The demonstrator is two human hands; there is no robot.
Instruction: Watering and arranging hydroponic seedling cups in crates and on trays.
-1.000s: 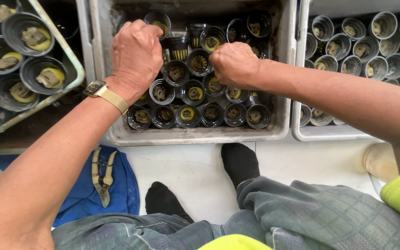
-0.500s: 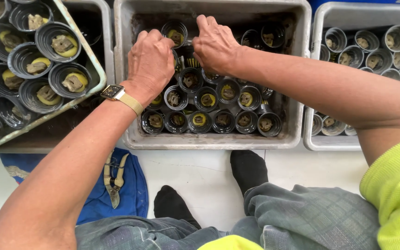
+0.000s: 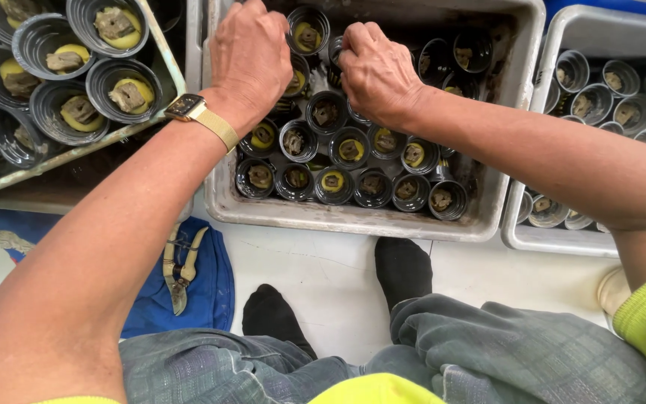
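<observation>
A white floor (image 3: 323, 277) carries everything here, and the person sits on it with grey trousers (image 3: 487, 352) drawn up and two black-socked feet (image 3: 404, 269) pointing toward the work. A grey rectangular plastic tub (image 3: 353, 217) stands straight ahead, just beyond the feet, with a second pale grey tub (image 3: 543, 236) just beside it on the right and a tilted grey crate (image 3: 76, 150) on the left. The crate on the left holds larger round black plastic pots (image 3: 61, 112), each with a brownish lump on yellow filling. The tub on the right holds rows of small round pots (image 3: 573, 71).

The middle tub is packed with small round black plastic cups (image 3: 334, 182), standing upright and touching one another in rows, most showing a brown piece on yellow filling. Both hands are inside this tub near its far wall. The left hand (image 3: 252, 60), with a gold wristwatch (image 3: 188, 108) on its wrist, lies knuckles-up over the cups at the left, its fingers curled downward; what they grip is hidden. The right hand (image 3: 375, 71) is bunched narrow, fingertips pinched down among the cups just beside one upright cup (image 3: 308, 30) that sits between the two hands.

On the floor at the left lies a blue cloth (image 3: 188, 299), with a pair of pale-handled pruning shears (image 3: 177, 265) resting on it, well apart from both hands.
</observation>
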